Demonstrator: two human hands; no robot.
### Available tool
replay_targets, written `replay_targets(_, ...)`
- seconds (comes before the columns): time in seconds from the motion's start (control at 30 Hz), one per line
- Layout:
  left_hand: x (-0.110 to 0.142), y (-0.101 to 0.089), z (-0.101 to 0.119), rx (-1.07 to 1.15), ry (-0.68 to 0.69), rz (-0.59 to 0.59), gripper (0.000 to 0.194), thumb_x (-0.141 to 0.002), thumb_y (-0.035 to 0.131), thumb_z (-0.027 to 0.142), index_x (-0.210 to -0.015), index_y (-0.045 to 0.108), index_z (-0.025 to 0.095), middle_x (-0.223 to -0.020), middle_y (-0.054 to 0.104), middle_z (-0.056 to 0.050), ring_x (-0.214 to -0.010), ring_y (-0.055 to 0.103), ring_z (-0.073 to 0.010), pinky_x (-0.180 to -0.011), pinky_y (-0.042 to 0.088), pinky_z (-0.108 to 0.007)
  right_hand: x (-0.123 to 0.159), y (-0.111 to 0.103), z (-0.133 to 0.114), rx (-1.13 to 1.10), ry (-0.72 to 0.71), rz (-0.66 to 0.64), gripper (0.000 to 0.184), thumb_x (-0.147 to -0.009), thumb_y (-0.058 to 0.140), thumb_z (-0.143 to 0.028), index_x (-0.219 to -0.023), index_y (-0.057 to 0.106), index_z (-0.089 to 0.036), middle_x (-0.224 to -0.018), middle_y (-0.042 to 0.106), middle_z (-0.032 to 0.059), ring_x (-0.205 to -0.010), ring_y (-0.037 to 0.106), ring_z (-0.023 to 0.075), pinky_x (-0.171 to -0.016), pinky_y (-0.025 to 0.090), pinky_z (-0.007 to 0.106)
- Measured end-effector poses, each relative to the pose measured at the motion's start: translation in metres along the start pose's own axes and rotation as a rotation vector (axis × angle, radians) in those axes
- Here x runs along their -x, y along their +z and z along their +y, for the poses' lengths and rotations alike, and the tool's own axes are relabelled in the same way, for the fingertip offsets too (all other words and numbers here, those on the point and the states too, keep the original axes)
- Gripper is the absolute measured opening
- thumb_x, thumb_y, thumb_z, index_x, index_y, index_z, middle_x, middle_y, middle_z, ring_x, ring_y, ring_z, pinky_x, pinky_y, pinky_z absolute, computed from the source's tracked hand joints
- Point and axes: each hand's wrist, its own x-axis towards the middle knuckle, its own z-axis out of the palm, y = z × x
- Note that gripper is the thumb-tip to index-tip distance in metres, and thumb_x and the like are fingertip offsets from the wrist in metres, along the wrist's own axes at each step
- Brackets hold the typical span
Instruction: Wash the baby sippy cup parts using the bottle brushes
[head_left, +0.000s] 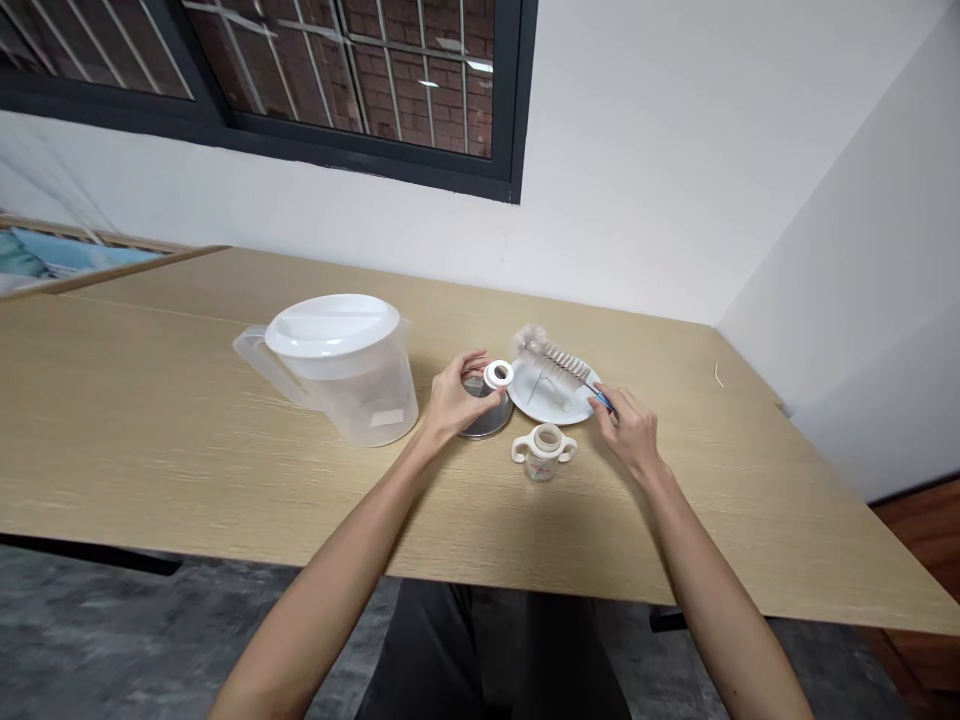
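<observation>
Between the thumb and fingers of my left hand [457, 393] is a white ring-shaped bottle collar [498, 374] with a hole in its middle. A grey metal bowl [487, 425] stands just beneath that hand. My right hand [626, 425] is closed round the blue handle of a bottle brush [559, 358], whose pale bristles point up and left over a white plate [536, 408]. Something clear and thin lies on the plate, too faint to name. Nearer to me, an uncapped baby bottle [541, 465] with two side handles stands upright between my hands.
A translucent pitcher [367, 395] with a white lid stands left of my left hand, its handle to the left. A thin white strip [718, 375] lies far right on the wooden table [225, 470]. Behind the table are a wall and a barred window [337, 70].
</observation>
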Motion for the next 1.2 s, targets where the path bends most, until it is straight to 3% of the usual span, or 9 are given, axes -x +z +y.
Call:
replay_targets(0.13,0.0,-0.003,0.003,-0.065,0.062,0.034,0.067,-0.06,0.083,0.028,-0.121,0.06,0.016,-0.111,0.073,-0.011,-0.102,0.07,-0.0264,-0.095,0.054,-0.04,0.002,0.003,-0.005,0.001,-0.064,-0.066,0.033,-0.099,0.049,-0.04,-0.117,0.068,-0.021,-0.088,0.073,0.0057,-0.074,0.066,0.0155,-0.062,0.042,0.027)
replay_targets(0.23,-0.005,-0.009,0.001,-0.09,0.053,0.075,0.064,-0.062,0.082,0.03,-0.12,0.061,0.014,-0.112,0.072,-0.013,-0.098,0.07,-0.0257,-0.091,0.055,-0.038,0.001,0.002,-0.003,0.041,0.025,-0.023,0.034,-0.099,0.047,-0.04,-0.118,0.068,-0.021,-0.089,0.073,0.0066,-0.077,0.067,0.0167,-0.062,0.042,0.027)
replay_targets(0.33,-0.011,-0.017,-0.004,-0.184,-0.046,0.102,0.056,-0.065,0.08,0.035,-0.115,0.065,0.015,-0.111,0.072,-0.013,-0.095,0.069,-0.0267,-0.088,0.054,-0.038,-0.002,-0.001,0.004,0.019,0.135,0.057,0.034,-0.099,0.047,-0.04,-0.114,0.069,-0.02,-0.098,0.074,0.0082,-0.086,0.068,0.019,-0.068,0.046,0.028)
replay_targets(0.53,-0.015,-0.029,-0.019,-0.495,-0.177,-0.085,0.043,-0.065,0.078,0.044,-0.1,0.073,0.019,-0.095,0.074,-0.013,-0.093,0.067,-0.0349,-0.086,0.048,-0.041,-0.003,-0.001,0.008,-0.019,0.206,0.084,0.033,-0.098,0.048,-0.041,-0.112,0.068,-0.02,-0.105,0.074,0.0087,-0.091,0.068,0.0211,-0.074,0.049,0.03)
replay_targets(0.7,-0.011,-0.027,-0.026,-0.773,-0.188,-0.235,0.045,-0.065,0.077,0.049,-0.097,0.072,0.018,-0.089,0.073,-0.018,-0.093,0.064,-0.0415,-0.086,0.044,-0.046,-0.003,0.0,0.006,-0.032,0.206,0.089,0.032,-0.098,0.048,-0.041,-0.109,0.069,-0.019,-0.105,0.074,0.0086,-0.094,0.069,0.0213,-0.076,0.049,0.03)
replay_targets(0.83,-0.009,-0.022,-0.029,-0.959,-0.135,-0.269,0.04,-0.071,0.071,0.049,-0.096,0.071,0.017,-0.083,0.072,-0.018,-0.095,0.063,-0.0408,-0.086,0.042,-0.046,-0.004,-0.001,0.007,-0.03,0.208,0.088,0.032,-0.097,0.049,-0.041,-0.109,0.069,-0.019,-0.105,0.074,0.0091,-0.092,0.069,0.0208,-0.076,0.049,0.03)
replay_targets(1.07,-0.009,-0.02,-0.03,-1.145,-0.17,-0.376,0.038,-0.081,0.061,0.042,-0.109,0.068,0.017,-0.101,0.071,-0.019,-0.107,0.058,-0.0409,-0.09,0.04,-0.047,-0.004,-0.001,0.007,-0.018,0.229,0.088,0.033,-0.098,0.047,-0.043,-0.11,0.069,-0.02,-0.103,0.074,0.0074,-0.092,0.068,0.0191,-0.075,0.048,0.028)
replay_targets(1.2,-0.008,-0.018,-0.029,-1.065,-0.101,-0.285,0.037,-0.085,0.057,0.044,-0.109,0.068,0.018,-0.115,0.067,-0.018,-0.109,0.055,-0.0381,-0.092,0.039,-0.047,-0.004,0.0,0.01,-0.019,0.296,0.113,0.037,-0.097,0.046,-0.045,-0.108,0.069,-0.019,-0.105,0.074,0.0088,-0.094,0.068,0.0205,-0.078,0.047,0.029)
